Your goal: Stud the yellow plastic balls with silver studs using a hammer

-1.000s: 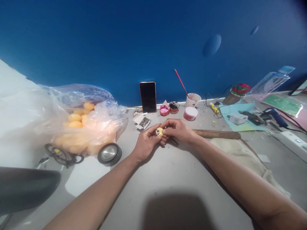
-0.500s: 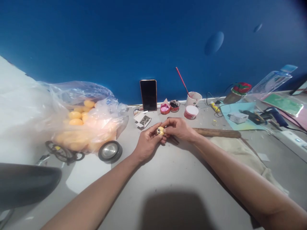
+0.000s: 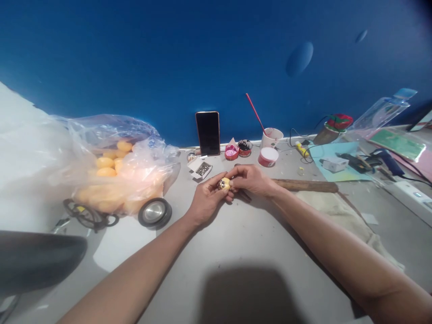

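Observation:
Between the fingers of my left hand [image 3: 207,198] is a small yellow ball [image 3: 225,183] with dark, shiny metal-looking spots on its near left side. My right hand [image 3: 251,180] meets it from the right, thumb and bent forefinger closed against the ball. Whether a tiny piece is pinched there I cannot make out. Just behind my hands stands an open white box [image 3: 202,169] full of small metal pieces. Under and beyond my right hand lies a hammer with a wooden handle [image 3: 307,186], its head partly covered by the hand.
A clear plastic bag [image 3: 135,157] of yellow-orange balls fills the left side. A phone [image 3: 208,132] leans on the blue wall. Small red tubs [image 3: 231,154], a lidded tub [image 3: 268,156] and a white cup [image 3: 272,137] line the back. A beige cloth [image 3: 330,216] lies right.
Both hands stay on the yellow ball in almost the same place. The ball seems slightly turned in the fingers, and the whole view has shifted a little.

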Tool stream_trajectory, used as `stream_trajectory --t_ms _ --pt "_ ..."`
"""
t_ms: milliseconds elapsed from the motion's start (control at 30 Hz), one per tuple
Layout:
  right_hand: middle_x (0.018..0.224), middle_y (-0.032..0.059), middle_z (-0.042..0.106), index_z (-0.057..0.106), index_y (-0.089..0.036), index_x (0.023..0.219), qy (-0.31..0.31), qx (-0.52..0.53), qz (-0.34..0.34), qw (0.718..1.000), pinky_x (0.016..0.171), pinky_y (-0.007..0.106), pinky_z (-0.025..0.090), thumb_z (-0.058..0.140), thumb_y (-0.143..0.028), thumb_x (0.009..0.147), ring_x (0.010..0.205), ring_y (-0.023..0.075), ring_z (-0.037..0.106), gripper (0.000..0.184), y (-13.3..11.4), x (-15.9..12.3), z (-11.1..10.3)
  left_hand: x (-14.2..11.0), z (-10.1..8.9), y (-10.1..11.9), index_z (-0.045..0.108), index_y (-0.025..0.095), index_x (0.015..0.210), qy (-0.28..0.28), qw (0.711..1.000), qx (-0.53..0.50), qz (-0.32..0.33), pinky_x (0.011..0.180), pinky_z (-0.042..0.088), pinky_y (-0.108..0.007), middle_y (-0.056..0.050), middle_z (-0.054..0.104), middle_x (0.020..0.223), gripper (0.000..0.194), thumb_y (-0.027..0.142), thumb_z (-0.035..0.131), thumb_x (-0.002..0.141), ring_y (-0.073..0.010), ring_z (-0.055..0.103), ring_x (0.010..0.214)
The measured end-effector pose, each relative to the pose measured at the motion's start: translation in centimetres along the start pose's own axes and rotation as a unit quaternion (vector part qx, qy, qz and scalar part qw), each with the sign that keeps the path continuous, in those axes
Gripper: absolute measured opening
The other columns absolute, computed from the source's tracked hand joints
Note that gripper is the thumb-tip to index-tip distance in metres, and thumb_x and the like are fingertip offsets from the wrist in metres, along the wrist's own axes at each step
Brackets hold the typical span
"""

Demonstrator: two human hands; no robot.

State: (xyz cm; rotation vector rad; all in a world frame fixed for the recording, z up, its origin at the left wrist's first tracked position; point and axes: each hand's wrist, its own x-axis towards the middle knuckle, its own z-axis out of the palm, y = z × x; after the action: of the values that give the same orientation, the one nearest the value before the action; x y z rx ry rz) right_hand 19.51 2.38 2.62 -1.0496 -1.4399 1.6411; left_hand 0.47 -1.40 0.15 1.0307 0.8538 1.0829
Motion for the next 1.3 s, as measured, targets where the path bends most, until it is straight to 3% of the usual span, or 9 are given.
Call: stream_trajectory --t_ms 367,567,1000,1300 --pt "0.066 0.002 0.069 0.074 -0.016 0.091 0.019 -0.016 -0.01 1.0 0.043 0.022 0.045 0.073 -0.015 0.073 0.054 0.0143 0.063 0.018 0.52 0.04 0.14 -0.1 0.0 -0.28 0.056 0.004 0.15 0.005 1.0 0.005 0.007 0.078 0.061 -0.039 -0.009 0.078 0.079 0.081 0.027 0.087 0.079 -0.0189 0.073 0.07" --pt "0.073 0.0042 0.072 0.075 -0.014 0.096 -0.009 -0.012 -0.012 1.0 0.052 0.025 0.053 0.078 -0.02 0.076 0.063 0.016 0.067 0.021 0.41 0.15 -0.26 0.21 0.04 -0.29 0.055 0.003 0.149 0.014 1.0 -0.004 0.007 0.077 0.061 -0.04 -0.009 0.079 0.08 0.082 0.028 0.087 0.078 -0.0192 0.073 0.07" --pt "0.072 0.005 0.075 0.072 -0.015 0.098 0.003 -0.058 -0.017 0.998 0.043 0.022 0.045 0.078 -0.022 0.077 0.057 0.0156 0.066 0.022 0.41 -0.05 -0.05 -0.04 0.06 -0.15 0.061 0.005 0.145 0.007 1.0 -0.005 0.009 0.078 0.062 -0.038 -0.009 0.079 0.08 0.074 0.027 0.086 0.079 -0.0191 0.073 0.071" --pt "0.071 0.0032 0.072 0.074 -0.015 0.092 0.002 -0.016 -0.019 1.0 0.056 0.025 0.054 0.079 -0.02 0.077 0.063 0.0144 0.066 0.016 0.69 0.32 -0.31 0.03 0.38 -0.02 0.063 0.007 0.143 0.009 1.0 0.006 0.018 0.078 0.063 -0.039 -0.008 0.079 0.083 0.071 0.024 0.086 0.078 -0.0185 0.073 0.072"
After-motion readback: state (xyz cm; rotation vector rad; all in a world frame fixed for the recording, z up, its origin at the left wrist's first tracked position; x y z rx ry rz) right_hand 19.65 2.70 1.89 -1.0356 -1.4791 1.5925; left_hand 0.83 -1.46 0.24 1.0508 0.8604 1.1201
